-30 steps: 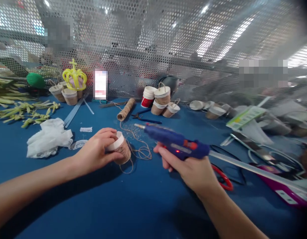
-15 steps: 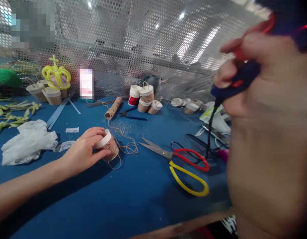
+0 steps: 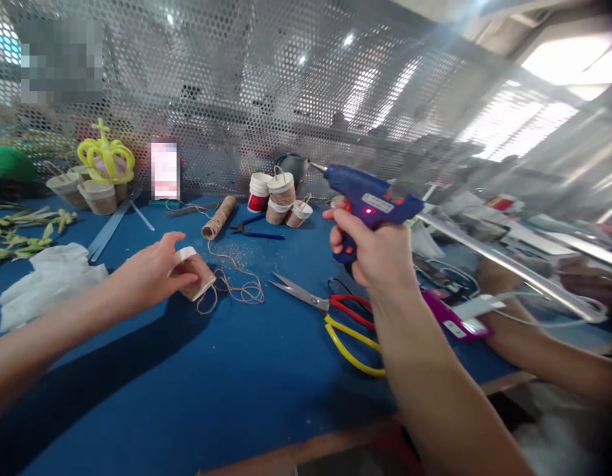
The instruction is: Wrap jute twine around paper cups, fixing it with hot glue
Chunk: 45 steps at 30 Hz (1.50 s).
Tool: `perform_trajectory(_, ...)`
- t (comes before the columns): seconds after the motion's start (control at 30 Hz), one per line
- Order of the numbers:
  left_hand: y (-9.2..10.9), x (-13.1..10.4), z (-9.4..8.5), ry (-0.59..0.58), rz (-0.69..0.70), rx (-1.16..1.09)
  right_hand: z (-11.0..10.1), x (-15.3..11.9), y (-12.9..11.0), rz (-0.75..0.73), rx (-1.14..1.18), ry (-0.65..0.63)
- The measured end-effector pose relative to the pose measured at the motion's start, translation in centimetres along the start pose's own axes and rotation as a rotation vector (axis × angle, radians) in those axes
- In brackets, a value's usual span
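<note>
Twine, brown and loose, trails beside the wrapped, white-rimmed tan cup your left hand grips, apparently handleless; your right hand clasps a blue glue gun.

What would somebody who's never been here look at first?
Probably the big blue glue gun, held up in the right hand with a little light glowing on its side. Next might be the bright yellow crown with a cross on top, at the back left among the small pots. The scissors stand out too, with one red and one yellow handle, lying partly behind the right arm.
</note>
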State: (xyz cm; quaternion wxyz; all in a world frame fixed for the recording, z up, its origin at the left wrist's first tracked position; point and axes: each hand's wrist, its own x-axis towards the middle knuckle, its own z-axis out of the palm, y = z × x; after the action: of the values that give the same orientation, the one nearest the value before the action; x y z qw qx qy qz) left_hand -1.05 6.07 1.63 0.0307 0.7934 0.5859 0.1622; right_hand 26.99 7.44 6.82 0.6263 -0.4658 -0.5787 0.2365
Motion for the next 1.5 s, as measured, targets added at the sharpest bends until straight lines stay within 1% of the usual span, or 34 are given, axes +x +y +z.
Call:
perform_trajectory(0.07, 1.5, 0.0, -0.9, 0.08, 0.132, 0.204, -0.5, -0.2, -0.1, -0.009, 0.007, 0.065)
perform_trajectory(0.1, 2.8, 0.1, -1.0, 0.067, 0.201, 0.258, -0.6, -0.2, -0.2, -0.007, 0.024, 0.094)
perform_trajectory(0.13, 4.5, 0.2, -0.8, 0.04, 0.271, 0.252, -0.7, -0.2, -0.4, -0.007, 0.045, 0.116)
perform_trajectory(0.17, 6.4, 0.4, -0.2, -0.04, 0.372, 0.208, -0.8, -0.2, -0.5, -0.008, 0.067, 0.13)
perform_trajectory(0.23, 10.5, 1.3, 2.1, -0.236, 0.616, 0.091, -1.0, 0.0, -0.8, -0.016, 0.084, 0.131)
perform_trajectory(0.27, 12.6, 2.0, 3.6, -0.278, 0.702, 0.053, -1.2, 0.1, -1.0, -0.024, 0.073, 0.123)
perform_trajectory(0.3, 14.4, 2.8, 5.2, -0.287, 0.761, 0.016, -1.4, 0.3, -1.2, -0.034, 0.05, 0.112)
perform_trajectory(0.37, 17.3, 4.4, 7.9, -0.3, 0.764, -0.032, -2.3, 0.8, -1.7, -0.06, -0.009, 0.097)
perform_trajectory(0.43, 19.0, 5.7, 9.4, -0.315, 0.756, -0.048, -3.3, 1.3, -2.3, -0.089, -0.047, 0.108)
perform_trajectory(0.5, 19.8, 6.2, 9.7, -0.331, 0.755, -0.062, -4.4, 1.9, -2.6, -0.109, -0.066, 0.127)
perform_trajectory(0.57, 19.7, 5.5, 9.0, -0.35, 0.741, -0.073, -5.2, 2.3, -2.5, -0.12, -0.096, 0.138)
perform_trajectory(0.63, 19.3, 3.9, 8.0, -0.376, 0.683, -0.076, -5.6, 2.6, -2.1, -0.115, -0.131, 0.141)
perform_trajectory(0.7, 18.8, 1.9, 7.1, -0.407, 0.613, -0.081, -5.5, 2.7, -1.5, -0.107, -0.148, 0.132)
perform_trajectory(0.77, 18.2, 0.0, 6.6, -0.46, 0.546, -0.073, -4.8, 2.4, -1.0, -0.1, -0.144, 0.096)
perform_trajectory(0.83, 17.6, -1.3, 6.3, -0.509, 0.481, -0.065, -3.5, 1.9, -0.6, -0.092, -0.129, 0.042)
perform_trajectory(0.87, 17.2, -1.8, 6.1, -0.512, 0.441, -0.056, -2.7, 1.5, -0.5, -0.084, -0.124, 0.007)
perform_trajectory(0.9, 16.7, -2.0, 5.9, -0.487, 0.425, -0.045, -1.8, 1.1, -0.5, -0.075, -0.129, -0.029)
perform_trajectory(0.97, 15.4, -1.8, 4.8, -0.368, 0.462, -0.029, -0.1, 0.2, -0.8, -0.052, -0.16, -0.099)
perform_trajectory(1.03, 13.2, -0.9, 2.7, -0.232, 0.562, -0.031, 1.3, -0.6, -1.2, -0.03, -0.21, -0.165)
perform_trajectory(1.07, 11.7, -0.3, 1.4, -0.198, 0.532, -0.03, 1.8, -1.0, -1.4, -0.018, -0.229, -0.19)
perform_trajectory(1.1, 9.9, 0.5, 0.1, -0.174, 0.451, -0.009, 2.2, -1.4, -1.5, -0.002, -0.238, -0.217)
perform_trajectory(1.17, 5.6, 1.9, -2.4, -0.136, 0.291, 0.024, 2.7, -2.0, -1.7, 0.037, -0.215, -0.253)
perform_trajectory(1.2, 3.4, 2.4, -3.2, -0.12, 0.22, 0.036, 2.9, -2.2, -1.7, 0.06, -0.195, -0.264)
perform_trajectory(1.23, 1.2, 2.8, -3.7, -0.124, 0.152, 0.06, 3.1, -2.5, -1.6, 0.083, -0.171, -0.274)
perform_trajectory(1.27, -0.8, 3.0, -3.8, -0.167, 0.068, 0.053, 3.3, -2.7, -1.4, 0.107, -0.15, -0.292)
perform_trajectory(1.3, -2.6, 3.1, -3.5, -0.239, -0.002, 0.008, 3.6, -3.0, -1.2, 0.129, -0.132, -0.321)
perform_trajectory(1.33, -3.9, 3.0, -2.9, -0.319, -0.042, -0.098, 3.9, -3.4, -1.0, 0.152, -0.117, -0.36)
perform_trajectory(1.37, -4.9, 2.8, -2.1, -0.409, -0.053, -0.253, 4.3, -3.7, -0.8, 0.177, -0.107, -0.409)
perform_trajectory(1.4, -5.4, 2.6, -1.2, -0.459, -0.044, -0.41, 4.7, -4.1, -0.6, 0.198, -0.101, -0.461)
perform_trajectory(1.43, -5.5, 2.4, -0.3, -0.465, -0.056, -0.529, 5.0, -4.5, -0.5, 0.216, -0.105, -0.508)
perform_trajectory(1.5, -4.7, 1.9, 1.2, -0.401, -0.064, -0.736, 5.4, -5.2, -0.4, 0.239, -0.147, -0.584)
